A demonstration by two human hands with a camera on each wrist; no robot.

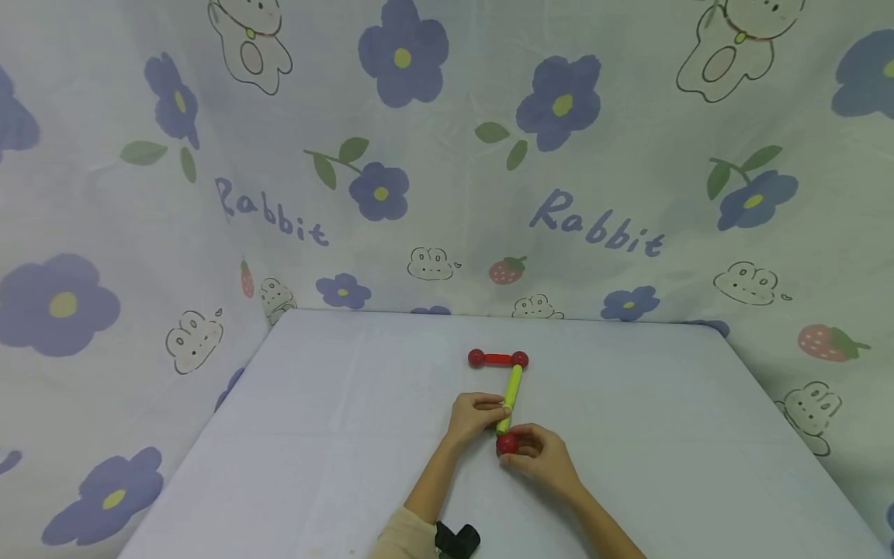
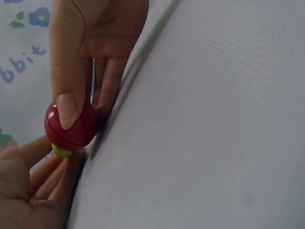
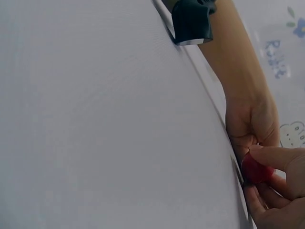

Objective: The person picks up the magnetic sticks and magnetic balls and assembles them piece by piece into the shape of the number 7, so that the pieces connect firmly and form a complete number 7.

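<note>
A yellow-green rod point(image 1: 513, 386) slants across the table, its far end at a red ball point(image 1: 520, 359). From that ball a short red rod point(image 1: 498, 359) runs left to another red ball point(image 1: 476, 358). My left hand point(image 1: 472, 419) pinches the yellow-green rod near its close end. With thumb and fingers, my right hand point(image 1: 548, 460) grips a third red ball point(image 1: 507, 443) right at that end. The left wrist view shows this ball point(image 2: 71, 126) with a seam line and a bit of yellow-green beneath it. In the right wrist view the rod is hidden behind the hands.
The pieces lie on a white-covered table point(image 1: 314, 404). Behind and beside it hangs a curtain point(image 1: 447, 155) with flowers, rabbits and lettering. A black camera mount point(image 1: 457, 539) sits at my left wrist, near the sleeve point(image 1: 405, 536).
</note>
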